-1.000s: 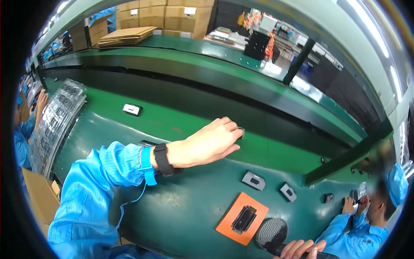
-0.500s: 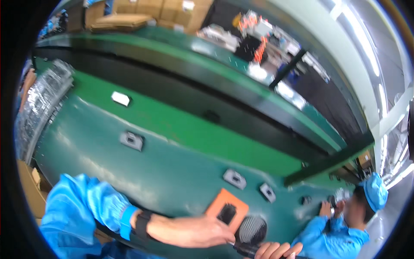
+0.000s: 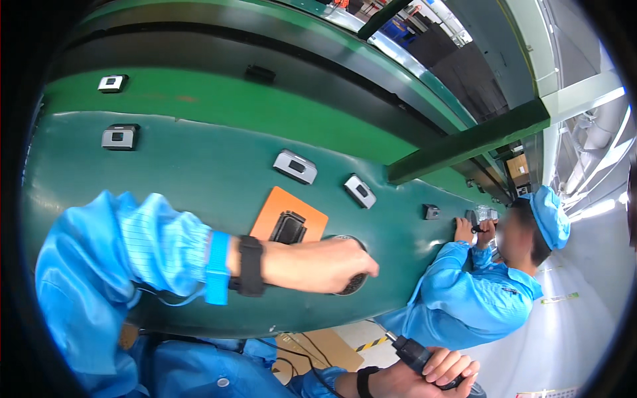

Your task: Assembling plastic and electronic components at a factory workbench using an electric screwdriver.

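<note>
My left hand (image 3: pixel 325 264) reaches across the bench with fingertips pinched together over a round dish (image 3: pixel 355 285) of small dark pieces. Whatever is in that pinch is too small or hidden to make out. Beside the wrist, an orange pad (image 3: pixel 273 207) carries a black rectangular part (image 3: pixel 289 227), its lower edge partly covered by my forearm. Low on the right, my right hand (image 3: pixel 431 377) is closed around a black electric screwdriver (image 3: pixel 413 353), its thin bit pointing up and left, away from the pad.
Silver-and-black housings (image 3: pixel 294 166) lie spaced along the green bench (image 3: pixel 206 159), with a white one (image 3: pixel 113 83) farther back. A green post (image 3: pixel 464 142) rises at the right. A co-worker in blue (image 3: pixel 464 292) works there. Cables hang by a cardboard box (image 3: pixel 318 348).
The view has shifted, so the bench shows higher up. My right hand has drawn the screwdriver away from my left fingertips, down and right. My left hand has moved over the dish.
</note>
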`<control>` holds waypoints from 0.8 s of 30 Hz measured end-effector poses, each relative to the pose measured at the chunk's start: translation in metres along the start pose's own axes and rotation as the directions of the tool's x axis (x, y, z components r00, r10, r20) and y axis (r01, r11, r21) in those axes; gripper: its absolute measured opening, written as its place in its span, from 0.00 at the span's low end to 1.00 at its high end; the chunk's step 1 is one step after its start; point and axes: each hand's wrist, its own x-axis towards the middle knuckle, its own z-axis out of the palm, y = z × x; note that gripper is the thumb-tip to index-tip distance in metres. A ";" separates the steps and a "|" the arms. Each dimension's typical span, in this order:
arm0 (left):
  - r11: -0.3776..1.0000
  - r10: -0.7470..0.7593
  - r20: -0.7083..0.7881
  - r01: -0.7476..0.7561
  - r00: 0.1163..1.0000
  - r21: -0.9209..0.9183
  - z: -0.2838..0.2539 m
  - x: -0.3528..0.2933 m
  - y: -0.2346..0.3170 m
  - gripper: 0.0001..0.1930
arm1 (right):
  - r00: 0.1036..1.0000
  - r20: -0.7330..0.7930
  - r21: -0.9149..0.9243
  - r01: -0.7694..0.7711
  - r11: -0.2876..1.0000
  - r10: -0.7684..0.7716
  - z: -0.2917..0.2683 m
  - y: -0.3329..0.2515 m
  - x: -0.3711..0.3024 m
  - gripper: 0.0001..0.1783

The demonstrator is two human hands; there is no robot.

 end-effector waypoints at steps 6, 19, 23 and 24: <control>0.972 -0.143 -0.085 0.156 0.986 0.177 -0.049 -0.069 0.012 0.12 | 0.994 -0.009 -0.054 -0.105 0.993 0.105 0.010 -0.002 -0.004 0.15; 0.456 -0.322 -0.483 0.580 0.815 0.675 -0.170 -0.188 0.079 0.16 | 0.819 0.076 -0.333 -0.517 0.789 0.568 -0.009 0.009 -0.003 0.12; 0.205 -0.378 -0.559 0.655 0.738 0.727 -0.208 -0.239 0.081 0.23 | 0.762 0.186 -0.281 -0.563 0.777 0.620 0.005 0.039 -0.019 0.09; 0.229 -0.491 -0.566 0.725 0.662 0.649 -0.220 -0.253 0.087 0.24 | 0.761 0.197 -0.241 -0.573 0.783 0.618 0.010 0.042 -0.024 0.10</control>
